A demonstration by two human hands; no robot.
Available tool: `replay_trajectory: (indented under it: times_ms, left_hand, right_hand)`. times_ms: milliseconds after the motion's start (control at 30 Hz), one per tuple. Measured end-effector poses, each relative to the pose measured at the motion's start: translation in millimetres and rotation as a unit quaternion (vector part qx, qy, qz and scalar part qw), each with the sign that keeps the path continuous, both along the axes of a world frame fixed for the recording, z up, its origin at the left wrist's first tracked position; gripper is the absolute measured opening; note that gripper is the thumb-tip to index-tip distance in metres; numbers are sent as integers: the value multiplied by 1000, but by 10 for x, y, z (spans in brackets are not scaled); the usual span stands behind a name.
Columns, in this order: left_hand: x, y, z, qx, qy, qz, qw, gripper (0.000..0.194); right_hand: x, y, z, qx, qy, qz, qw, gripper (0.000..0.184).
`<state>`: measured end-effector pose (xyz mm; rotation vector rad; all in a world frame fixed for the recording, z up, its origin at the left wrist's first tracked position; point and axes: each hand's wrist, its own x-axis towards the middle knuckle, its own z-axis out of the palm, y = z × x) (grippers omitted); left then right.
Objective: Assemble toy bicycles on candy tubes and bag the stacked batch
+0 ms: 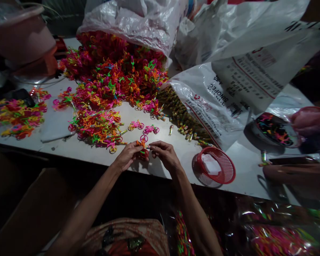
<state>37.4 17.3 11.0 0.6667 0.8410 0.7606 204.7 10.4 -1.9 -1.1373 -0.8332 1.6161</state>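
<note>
Near the table's front edge, my left hand (129,155) pinches a small plastic toy bicycle (144,153) with orange and red parts. Close beside it, my right hand (164,153) has its thumb and fingers pressed together on a small patterned tube (147,147), which meets the toy. Just beyond my hands lie loose pink and yellow toy bicycles (150,129). A single patterned tube (171,130) stands apart to the right. Left of my hands spreads a heap of bright toy bicycles (98,126). My fingers partly hide the held pieces.
A large white sack (133,25) spills toys at the back. Many tubes (176,110) lie by a printed white bag (218,96). A red mesh basket (228,167) holding white paper stands at right. Another toy pile (24,117) sits far left, below a pink bucket (21,35).
</note>
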Motion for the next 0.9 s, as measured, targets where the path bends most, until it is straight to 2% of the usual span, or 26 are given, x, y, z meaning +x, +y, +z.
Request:
replay_trajectory:
  times_ms: [233, 400, 533, 667, 733, 767, 800, 833, 867, 900]
  left_hand:
    - [-22, -38, -17, 9, -16, -24, 1000, 37]
    - [-71, -74, -26, 12, 9, -23, 1000, 46]
    - [-119, -91, -22, 45, 79, -12, 996, 48]
    - [-241, -47, -15, 106, 164, -29, 980, 40]
    - [-376, 42, 30, 164, 267, -7, 950, 30]
    - [-458, 108, 70, 199, 337, 31, 920, 26]
    - [-538, 187, 122, 234, 409, 82, 878, 22]
    - [-606, 274, 181, 267, 474, 139, 827, 19]
    - [-652, 364, 241, 297, 527, 187, 774, 18]
    - [-666, 452, 295, 324, 563, 212, 730, 23]
  right_hand:
    - [-5, -15, -63, -32, 41, 28, 998, 27]
    - [-60, -98, 26, 18, -21, -2, 1000, 23]
    - [-188, -172, 146, 66, -86, -11, 994, 22]
    - [-310, -121, 127, 77, -92, 0, 993, 25]
    - [-250, 0, 73, 88, -102, 13, 991, 33]
    - [-170, 86, 44, 100, -126, 2, 987, 38]
    - [-59, 186, 16, 114, -168, -25, 979, 42]
    - [78, 295, -9, 127, -229, -64, 963, 43]
    - [227, 408, -31, 137, -315, -115, 932, 40]
    - [374, 521, -51, 136, -418, -159, 884, 34]
